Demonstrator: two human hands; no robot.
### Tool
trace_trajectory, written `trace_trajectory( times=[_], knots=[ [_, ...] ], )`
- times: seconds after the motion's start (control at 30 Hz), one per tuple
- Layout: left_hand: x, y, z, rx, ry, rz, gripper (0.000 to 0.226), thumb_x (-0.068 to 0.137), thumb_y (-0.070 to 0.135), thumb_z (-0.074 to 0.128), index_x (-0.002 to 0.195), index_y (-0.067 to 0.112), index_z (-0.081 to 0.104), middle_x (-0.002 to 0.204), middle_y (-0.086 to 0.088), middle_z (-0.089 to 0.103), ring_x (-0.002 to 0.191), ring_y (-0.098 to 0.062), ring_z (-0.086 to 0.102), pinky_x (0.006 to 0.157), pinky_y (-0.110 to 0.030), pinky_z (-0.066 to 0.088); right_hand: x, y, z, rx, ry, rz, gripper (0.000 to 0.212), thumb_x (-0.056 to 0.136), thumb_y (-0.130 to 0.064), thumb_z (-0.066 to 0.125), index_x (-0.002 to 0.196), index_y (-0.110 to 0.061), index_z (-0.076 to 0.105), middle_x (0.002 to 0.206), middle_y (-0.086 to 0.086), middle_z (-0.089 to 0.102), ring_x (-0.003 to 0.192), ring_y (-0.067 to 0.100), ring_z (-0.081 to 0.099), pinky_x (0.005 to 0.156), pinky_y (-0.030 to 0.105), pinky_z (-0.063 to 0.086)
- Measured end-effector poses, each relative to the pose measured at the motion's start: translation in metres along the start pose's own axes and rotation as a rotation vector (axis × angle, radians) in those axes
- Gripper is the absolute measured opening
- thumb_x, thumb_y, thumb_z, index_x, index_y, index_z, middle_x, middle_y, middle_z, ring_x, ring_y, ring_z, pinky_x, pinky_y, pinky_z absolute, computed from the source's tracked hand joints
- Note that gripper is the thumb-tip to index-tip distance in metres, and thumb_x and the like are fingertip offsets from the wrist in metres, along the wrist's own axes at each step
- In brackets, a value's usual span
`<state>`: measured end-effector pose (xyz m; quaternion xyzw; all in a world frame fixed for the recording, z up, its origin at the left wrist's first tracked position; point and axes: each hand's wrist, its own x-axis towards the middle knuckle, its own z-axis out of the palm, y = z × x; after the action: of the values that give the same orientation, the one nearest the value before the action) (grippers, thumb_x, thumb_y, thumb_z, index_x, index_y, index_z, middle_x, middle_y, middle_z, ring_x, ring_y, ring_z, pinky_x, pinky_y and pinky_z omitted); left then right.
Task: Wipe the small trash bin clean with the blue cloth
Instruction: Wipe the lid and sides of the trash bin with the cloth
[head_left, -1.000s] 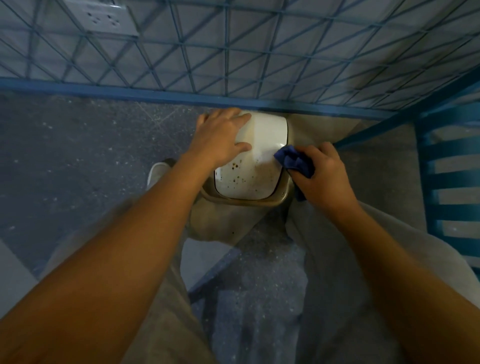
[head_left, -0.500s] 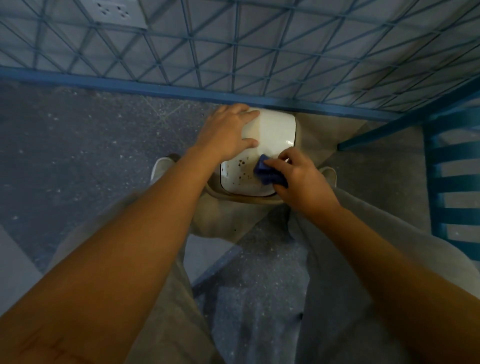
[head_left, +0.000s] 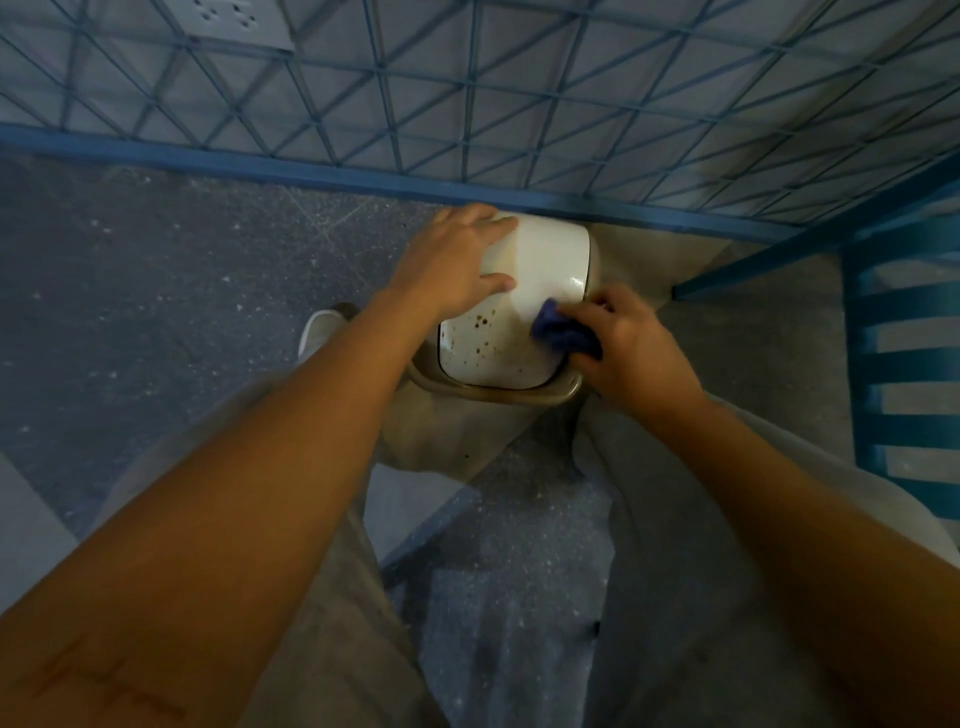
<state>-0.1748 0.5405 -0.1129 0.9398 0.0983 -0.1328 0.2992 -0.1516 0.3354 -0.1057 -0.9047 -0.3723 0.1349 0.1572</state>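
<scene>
The small trash bin (head_left: 540, 270) stands on the floor against the wall, between my knees. Its white swing lid carries several brown spots on the near half, and a tan rim runs around it. My left hand (head_left: 452, 260) lies flat on the lid's far left part, holding the bin steady. My right hand (head_left: 628, 343) grips the bunched blue cloth (head_left: 561, 332) and presses it on the right side of the lid, right of the spots.
A wall with a blue triangle pattern and a blue skirting (head_left: 260, 166) is right behind the bin. A blue slatted frame (head_left: 904, 364) stands at the right. A white shoe (head_left: 317, 327) shows left of the bin on the speckled grey floor.
My right hand swept the cloth from the bin's right rim onto the middle of the lid, then back toward the right side. My left hand stayed on the lid.
</scene>
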Motion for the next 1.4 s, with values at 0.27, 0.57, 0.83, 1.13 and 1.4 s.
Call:
trace_trajectory(
  times=[0.27,0.57,0.83,1.13,1.4],
  knots=[
    [0.000,0.000,-0.001,-0.022,-0.005,-0.011,0.066,0.085,0.034,0.061,0.143,0.024,0.031,0.151,0.001,0.028,0.138,-0.023,0.020,0.113,-0.037,0.020,-0.026,-0.006,0.028,-0.011,-0.070,0.026,0.033,0.077,-0.012,0.069,0.110,-0.006,0.064,0.099,0.023,0.058,0.087,0.041,0.059,0.066,0.041,0.053],
    [0.000,0.000,0.000,-0.019,-0.007,-0.018,0.066,0.085,0.036,0.060,0.143,0.026,0.030,0.151,0.002,0.027,0.139,-0.023,0.019,0.113,-0.038,0.020,-0.013,-0.001,0.020,0.017,0.066,0.079,0.033,0.078,-0.013,0.069,0.109,-0.005,0.064,0.098,0.023,0.058,0.087,0.038,0.058,0.068,0.041,0.053],
    [0.001,-0.002,0.002,-0.012,-0.001,-0.003,0.066,0.085,0.038,0.060,0.143,0.025,0.031,0.150,0.003,0.029,0.137,-0.022,0.022,0.112,-0.034,0.021,-0.016,-0.011,0.033,-0.039,-0.085,-0.022,0.029,0.081,-0.015,0.062,0.109,-0.006,0.064,0.100,0.021,0.057,0.088,0.039,0.058,0.065,0.044,0.055],
    [0.002,-0.004,0.003,-0.026,0.021,0.007,0.066,0.084,0.037,0.061,0.142,0.024,0.033,0.149,0.003,0.030,0.136,-0.021,0.022,0.112,-0.032,0.020,-0.009,-0.025,0.047,-0.029,0.018,-0.091,0.039,0.069,-0.007,0.071,0.107,-0.006,0.064,0.091,0.021,0.059,0.078,0.040,0.059,0.051,0.043,0.055],
    [0.003,-0.005,0.004,-0.034,0.022,0.008,0.067,0.083,0.036,0.063,0.142,0.024,0.034,0.148,0.001,0.031,0.136,-0.022,0.023,0.112,-0.032,0.021,0.007,-0.029,0.032,0.019,0.111,-0.089,0.042,0.072,-0.008,0.067,0.113,-0.005,0.062,0.098,0.023,0.059,0.085,0.040,0.059,0.061,0.041,0.054]
  ],
)
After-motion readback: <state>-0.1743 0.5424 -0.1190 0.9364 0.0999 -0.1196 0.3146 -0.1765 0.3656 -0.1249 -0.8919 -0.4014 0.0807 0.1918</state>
